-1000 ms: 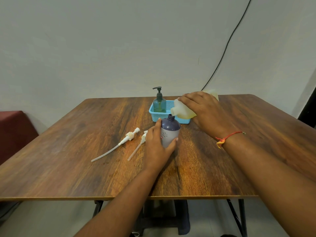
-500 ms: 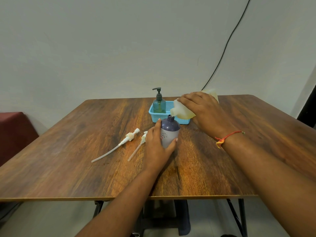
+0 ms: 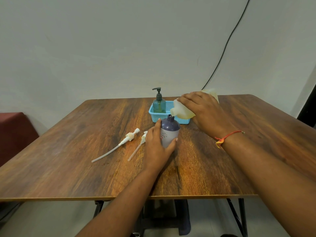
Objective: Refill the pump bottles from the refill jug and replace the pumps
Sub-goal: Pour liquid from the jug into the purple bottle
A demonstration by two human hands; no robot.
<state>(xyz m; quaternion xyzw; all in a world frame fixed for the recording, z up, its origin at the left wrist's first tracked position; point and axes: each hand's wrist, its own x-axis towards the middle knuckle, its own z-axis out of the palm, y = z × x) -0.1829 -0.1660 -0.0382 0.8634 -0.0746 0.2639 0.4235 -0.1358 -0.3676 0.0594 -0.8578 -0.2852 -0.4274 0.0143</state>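
Our left hand's (image 3: 156, 146) grip curls round the purple bottle (image 3: 170, 132) standing on the table (image 3: 68, 151); our right hand's (image 3: 203, 112) grip clasps the tilted jug (image 3: 182, 111), spout just over the bottle's neck.

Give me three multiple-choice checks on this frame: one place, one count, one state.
1. Where is the green bottle? A in the blue basket; B on the floor; C on a chair.
2. How many loose pumps lie on the table? A none; B two; C four.
3. How is the jug held? A upright; B lying in the basket; C tilted over the purple bottle.
Key: 1A, it stands inside the basket wall. 2B, both lie left of the purple bottle. 3C, the right hand tips its spout to the open neck; the left hand grips the bottle.
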